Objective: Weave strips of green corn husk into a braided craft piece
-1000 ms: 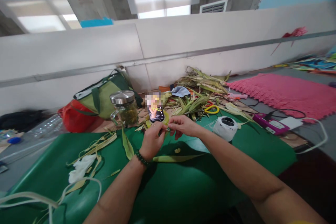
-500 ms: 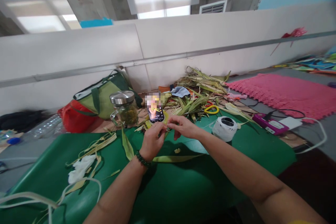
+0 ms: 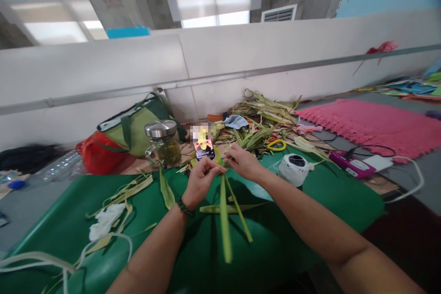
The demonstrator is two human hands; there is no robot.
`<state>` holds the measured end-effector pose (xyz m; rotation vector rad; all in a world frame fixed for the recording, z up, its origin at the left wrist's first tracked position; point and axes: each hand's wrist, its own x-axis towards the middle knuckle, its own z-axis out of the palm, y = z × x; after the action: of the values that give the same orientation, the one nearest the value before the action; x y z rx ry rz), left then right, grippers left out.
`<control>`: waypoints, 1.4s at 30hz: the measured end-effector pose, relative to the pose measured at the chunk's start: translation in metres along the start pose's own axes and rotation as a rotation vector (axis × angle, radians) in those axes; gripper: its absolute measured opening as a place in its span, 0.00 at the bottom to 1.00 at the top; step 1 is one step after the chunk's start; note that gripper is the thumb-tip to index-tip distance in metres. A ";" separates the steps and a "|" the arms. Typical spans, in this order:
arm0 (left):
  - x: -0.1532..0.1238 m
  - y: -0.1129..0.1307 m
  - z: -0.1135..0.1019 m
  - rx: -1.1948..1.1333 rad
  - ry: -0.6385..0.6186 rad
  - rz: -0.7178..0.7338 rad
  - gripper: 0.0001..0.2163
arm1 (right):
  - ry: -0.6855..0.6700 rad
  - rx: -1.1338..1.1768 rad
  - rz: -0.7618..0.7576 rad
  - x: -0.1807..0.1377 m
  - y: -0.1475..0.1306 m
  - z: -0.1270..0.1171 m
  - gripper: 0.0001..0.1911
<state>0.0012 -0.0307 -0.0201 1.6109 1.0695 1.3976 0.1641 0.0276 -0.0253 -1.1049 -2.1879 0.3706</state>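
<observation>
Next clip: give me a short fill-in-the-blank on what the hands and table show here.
1. Both hands, left hand and right hand, pinch long green ____ strips.
2. The table cover is ____ in colour.
3. The glass jar has a ____ lid.
4. The phone stands just ____ the hands.

Missing words: leaf; green; metal; behind

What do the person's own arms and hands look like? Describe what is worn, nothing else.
Both forearms are bare, with no sleeves in view and no gloves. The left hand has a bracelet of dark green beads around its wrist. The right hand shows no bracelet or watch; rings cannot be made out.
</observation>
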 end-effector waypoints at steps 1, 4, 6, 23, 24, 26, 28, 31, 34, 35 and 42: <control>0.000 0.000 0.000 -0.012 -0.024 -0.028 0.09 | 0.036 0.043 -0.043 0.000 -0.001 -0.001 0.05; 0.002 -0.002 -0.001 -0.002 -0.027 -0.067 0.11 | 0.146 0.195 -0.220 -0.002 -0.006 -0.008 0.08; 0.002 -0.004 -0.002 0.024 -0.025 -0.055 0.11 | 0.172 0.249 -0.336 -0.005 -0.010 -0.013 0.08; -0.026 0.005 0.028 0.615 -0.631 0.541 0.11 | -0.673 0.579 -0.183 0.013 0.021 -0.026 0.09; -0.027 0.005 0.028 0.621 -0.642 0.536 0.11 | -0.717 0.622 -0.189 0.015 0.020 -0.029 0.12; -0.026 0.003 0.027 0.636 -0.646 0.515 0.10 | -0.779 0.655 -0.223 0.015 0.012 -0.038 0.14; -0.025 0.000 0.025 0.649 -0.613 0.478 0.09 | -0.754 0.562 -0.287 0.011 -0.001 -0.049 0.13; -0.021 -0.007 0.020 0.634 -0.533 0.383 0.06 | -0.506 0.181 -0.340 -0.003 -0.021 -0.062 0.05; -0.013 -0.013 0.014 0.488 -0.448 0.207 0.04 | -0.333 -0.092 -0.270 -0.014 -0.025 -0.066 0.06; -0.010 -0.014 0.011 0.414 -0.402 0.133 0.05 | -0.314 -0.122 -0.228 -0.015 -0.023 -0.065 0.06; 0.002 -0.011 0.003 0.010 -0.097 -0.148 0.15 | -0.281 0.194 -0.160 -0.005 -0.007 -0.050 0.08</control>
<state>0.0029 -0.0249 -0.0300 1.5573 1.1163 1.2068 0.1952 0.0175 0.0129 -0.8057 -2.4033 0.6856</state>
